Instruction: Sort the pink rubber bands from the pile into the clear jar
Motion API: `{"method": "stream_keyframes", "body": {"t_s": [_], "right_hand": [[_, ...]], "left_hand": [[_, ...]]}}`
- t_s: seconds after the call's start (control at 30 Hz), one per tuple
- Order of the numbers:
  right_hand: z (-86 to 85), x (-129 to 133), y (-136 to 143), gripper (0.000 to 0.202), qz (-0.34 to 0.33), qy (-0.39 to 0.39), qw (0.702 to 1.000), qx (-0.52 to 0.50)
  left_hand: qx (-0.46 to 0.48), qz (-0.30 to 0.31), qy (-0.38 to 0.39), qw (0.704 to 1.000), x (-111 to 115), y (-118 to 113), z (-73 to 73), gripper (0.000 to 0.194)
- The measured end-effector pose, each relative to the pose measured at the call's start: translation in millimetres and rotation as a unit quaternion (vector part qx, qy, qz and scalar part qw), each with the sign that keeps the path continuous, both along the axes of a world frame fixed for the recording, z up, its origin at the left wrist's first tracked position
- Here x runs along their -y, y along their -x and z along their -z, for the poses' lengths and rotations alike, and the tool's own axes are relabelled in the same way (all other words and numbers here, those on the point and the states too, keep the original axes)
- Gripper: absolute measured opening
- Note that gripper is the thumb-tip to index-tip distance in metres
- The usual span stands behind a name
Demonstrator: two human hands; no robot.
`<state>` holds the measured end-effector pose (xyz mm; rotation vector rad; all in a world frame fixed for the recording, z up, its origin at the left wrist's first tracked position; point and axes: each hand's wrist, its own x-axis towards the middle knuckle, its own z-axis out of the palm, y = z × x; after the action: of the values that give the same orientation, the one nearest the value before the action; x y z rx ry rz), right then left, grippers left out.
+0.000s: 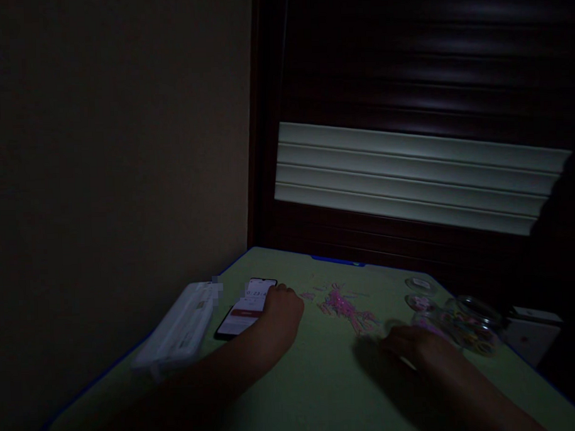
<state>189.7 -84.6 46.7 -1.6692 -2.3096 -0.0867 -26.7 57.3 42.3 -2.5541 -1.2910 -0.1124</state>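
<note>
My left hand (pixel 285 308) reaches over the right edge of a phone (pixel 244 314) whose lit screen shows a timer. Its fingers curl inward, and whatever may be in them is hidden. To its right lies a loose pile of small pink and multicoloured bands (pixel 343 306), spread over the green tabletop (pixel 316 384). My right hand (pixel 412 344) is above the table at the pile's near right side, casting a shadow. Its fingers are drawn together, and the dim light hides anything between them. Just beyond it stands a clear jar (pixel 475 325) containing colourful rings.
A long white plastic-wrapped package (pixel 178 326) lies along the left side. Small round clear containers (pixel 420 303) sit near the jar. Off the right edge is a pale box-like object (pixel 532 336). A wall (pixel 125 152) and a dark slatted panel (pixel 406 98) close in the table.
</note>
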Motion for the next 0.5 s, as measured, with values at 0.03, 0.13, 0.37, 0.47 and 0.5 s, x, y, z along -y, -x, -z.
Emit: {"method": "stream_keyframes", "body": {"t_s": [0.03,0.13,0.37,0.47,0.5], "right_hand": [[-0.6,1,0,0.023,0.001,0.002,1.000,-0.003],[-0.2,0,1,0.020,0.004,0.017,1.000,-0.005],[6.9,-5,-5,0.021,0.010,0.009,1.000,0.003],[9.2,-8,-8,0.019,-0.016,0.023,0.999,0.032],[9.4,-8,-8,0.020,-0.013,0.016,0.999,0.031]], "left_hand": [[-0.012,-0.010,-0.001,1.000,1,-2,0.9,0.018],[-0.036,-0.031,-0.006,0.999,2,-5,2.1,0.022],[-0.048,-0.051,-0.020,0.997,2,-4,0.5,0.028],[-0.048,-0.044,-0.014,0.998,2,-4,0.4,0.025],[-0.046,-0.042,-0.013,0.998,1,-4,0.8,0.024]]}}
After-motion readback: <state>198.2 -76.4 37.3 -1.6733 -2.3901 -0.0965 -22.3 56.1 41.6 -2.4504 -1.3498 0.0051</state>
